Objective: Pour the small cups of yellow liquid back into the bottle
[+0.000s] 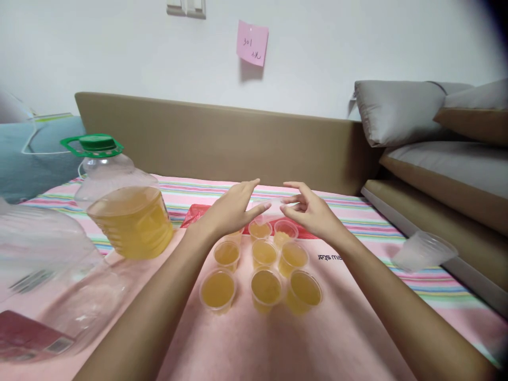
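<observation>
Several clear plastic cups of yellow liquid stand in rows on a pink cloth (238, 346); the front row has a left cup (218, 289), a middle cup (266, 286) and a right cup (305, 288). Over the back row, my left hand (237, 207) is open, fingers stretched forward. Facing it from the right, my right hand (311, 209) is open too, its fingers apart and slightly curled. Between the fingertips of both hands shows a pale translucent thing (269, 209), too faint to make out; neither hand visibly grips it. My left hand partly hides a back cup.
A large bottle of yellow liquid (133, 219) with a green cap stands at the left, behind a clear empty bottle lying down (91, 301). Red plastic (194, 214) lies behind the cups. An empty cup (424, 251) lies at the right, near stacked cushions (452, 169).
</observation>
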A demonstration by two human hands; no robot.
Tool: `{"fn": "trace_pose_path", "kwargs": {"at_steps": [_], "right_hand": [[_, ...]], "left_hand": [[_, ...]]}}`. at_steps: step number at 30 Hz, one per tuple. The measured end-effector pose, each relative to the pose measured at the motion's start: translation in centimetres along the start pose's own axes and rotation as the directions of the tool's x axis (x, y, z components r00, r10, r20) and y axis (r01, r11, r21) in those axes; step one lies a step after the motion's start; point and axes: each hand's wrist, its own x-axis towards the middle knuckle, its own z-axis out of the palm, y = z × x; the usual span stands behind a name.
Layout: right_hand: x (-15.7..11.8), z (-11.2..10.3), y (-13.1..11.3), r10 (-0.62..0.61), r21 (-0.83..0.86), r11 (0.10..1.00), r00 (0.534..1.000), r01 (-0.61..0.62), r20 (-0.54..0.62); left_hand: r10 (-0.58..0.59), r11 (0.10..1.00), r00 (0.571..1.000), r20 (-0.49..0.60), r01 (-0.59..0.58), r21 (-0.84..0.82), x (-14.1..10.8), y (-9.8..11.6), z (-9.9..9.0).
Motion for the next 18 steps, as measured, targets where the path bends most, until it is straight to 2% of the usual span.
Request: {"fn": "trace_pose_path", "kwargs": {"at_steps": [4, 9, 15, 18], "right_hand": [[-0.02, 0.14, -0.38, 0.033, -0.017, 0.999, 0.999, -0.033, -0.021], [0.35, 0.01, 0.06, 0.05, 0.047, 0.998, 0.999, -0.05, -0.011], [0.42, 0.03, 0.57, 0.061, 0.076, 0.995, 0.998, -0.06, -0.01], [0.32, 0.14, 0.53, 0.026, 0.115, 0.993, 1.0, -0.024, -0.015]], "left_hand": [[0.005, 0.999, 0.999, 0.054, -0.007, 0.047, -0.02, 0.0, -0.09], [0.007, 0.993, 0.991, 0.131, -0.023, 0.119, 0.17, -0.49, 0.22], [0.013, 0.989, 0.99, 0.143, -0.034, 0.146, 0.18, -0.61, 0.47], [0.02, 0.988, 0.989, 0.148, -0.042, 0.146, 0.12, -0.61, 0.38]]}}
